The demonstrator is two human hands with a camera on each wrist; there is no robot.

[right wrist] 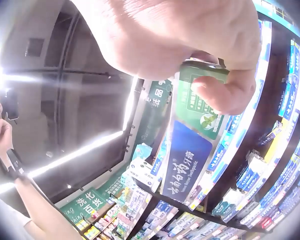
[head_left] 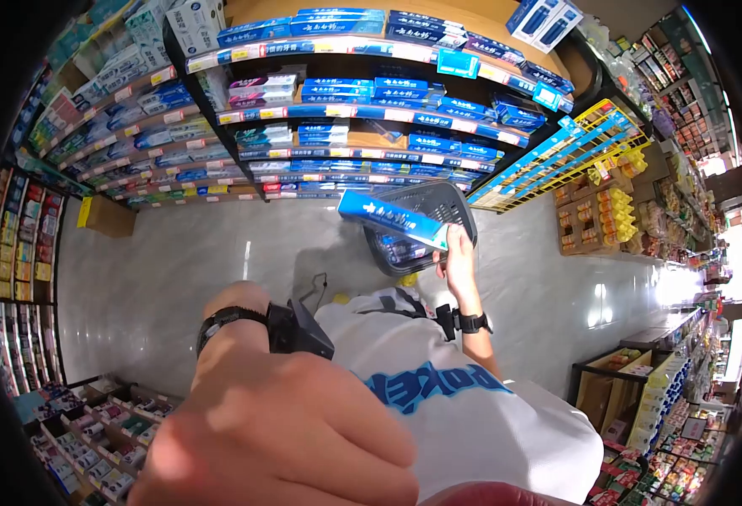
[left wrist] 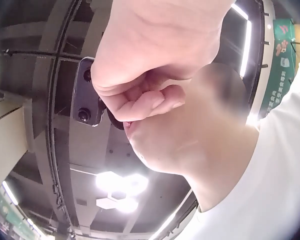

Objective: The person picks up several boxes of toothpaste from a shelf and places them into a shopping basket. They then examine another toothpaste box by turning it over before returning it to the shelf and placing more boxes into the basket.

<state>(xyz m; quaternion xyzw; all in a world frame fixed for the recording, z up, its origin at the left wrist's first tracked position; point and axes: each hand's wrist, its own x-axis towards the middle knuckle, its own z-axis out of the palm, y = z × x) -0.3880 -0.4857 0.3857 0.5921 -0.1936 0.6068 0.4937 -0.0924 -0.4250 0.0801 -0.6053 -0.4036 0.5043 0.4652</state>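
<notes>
My right hand grips one end of a long blue, white and green toothpaste box, held above a dark grey shopping basket. In the right wrist view the thumb lies across the green end of the box, and its blue face with white lettering shows. Blue boxes lie inside the basket, partly covered by the held one. My left hand is raised close to the head camera. Seen from the left wrist, its fingers are curled against the lower face, holding nothing.
Shelves of toothpaste boxes stand ahead, with a yellow wire rack to their right. A cardboard box sits on the grey floor at left. Product bins are at the lower left, more shelves at right.
</notes>
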